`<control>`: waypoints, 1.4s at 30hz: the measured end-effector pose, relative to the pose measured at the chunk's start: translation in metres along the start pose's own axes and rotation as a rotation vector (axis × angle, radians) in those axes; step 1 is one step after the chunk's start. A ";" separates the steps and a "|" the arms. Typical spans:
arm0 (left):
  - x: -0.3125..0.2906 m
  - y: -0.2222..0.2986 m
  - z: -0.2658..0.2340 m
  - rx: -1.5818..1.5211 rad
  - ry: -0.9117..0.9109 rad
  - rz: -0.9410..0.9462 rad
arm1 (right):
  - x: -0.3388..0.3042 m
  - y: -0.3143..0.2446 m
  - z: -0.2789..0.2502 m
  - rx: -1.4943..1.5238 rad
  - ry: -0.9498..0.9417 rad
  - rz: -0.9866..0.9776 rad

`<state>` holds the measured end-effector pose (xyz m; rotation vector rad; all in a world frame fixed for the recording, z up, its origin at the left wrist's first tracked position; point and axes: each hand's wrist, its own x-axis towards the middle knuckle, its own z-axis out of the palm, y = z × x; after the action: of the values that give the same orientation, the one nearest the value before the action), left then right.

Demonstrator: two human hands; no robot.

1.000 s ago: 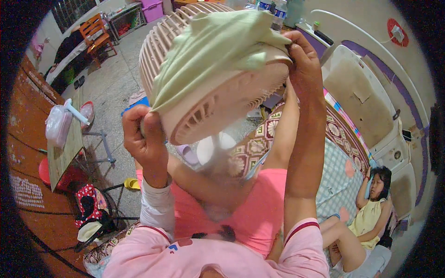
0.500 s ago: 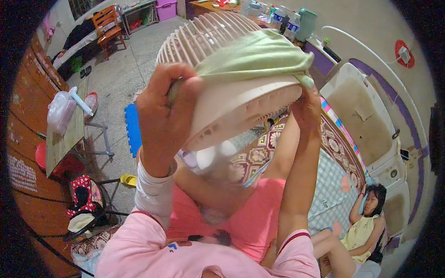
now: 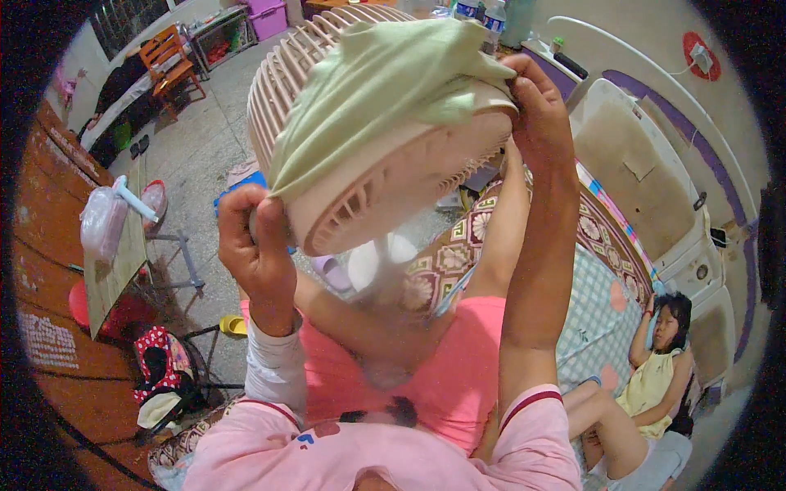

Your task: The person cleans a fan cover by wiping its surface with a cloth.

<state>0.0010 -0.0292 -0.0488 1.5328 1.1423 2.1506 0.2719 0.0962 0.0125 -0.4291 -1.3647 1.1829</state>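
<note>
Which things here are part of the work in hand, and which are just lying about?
In hand:
fan
green cloth draped over the fan
left hand gripping the cloth's lower end
right hand gripping its upper end

Lying about:
orange chair
bottles
yellow slipper
patterned mat
a seated person
</note>
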 end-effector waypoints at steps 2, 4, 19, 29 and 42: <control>0.016 0.008 0.001 0.143 -0.067 0.127 | -0.003 0.011 -0.010 0.032 0.069 0.075; 0.030 0.022 0.008 0.175 -0.100 0.132 | -0.014 0.025 -0.016 0.129 0.044 0.038; 0.008 0.008 0.004 0.165 0.022 0.137 | -0.009 0.010 -0.004 0.039 0.059 0.056; -0.002 0.002 -0.001 -0.003 0.020 0.014 | -0.004 0.003 0.000 0.028 -0.030 -0.061; 0.039 0.037 0.022 0.251 -0.174 0.197 | -0.029 0.038 -0.016 0.285 0.169 0.034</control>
<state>0.0124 -0.0199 0.0070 1.9746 1.2882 1.9994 0.2775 0.0940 -0.0379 -0.3405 -1.0293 1.3163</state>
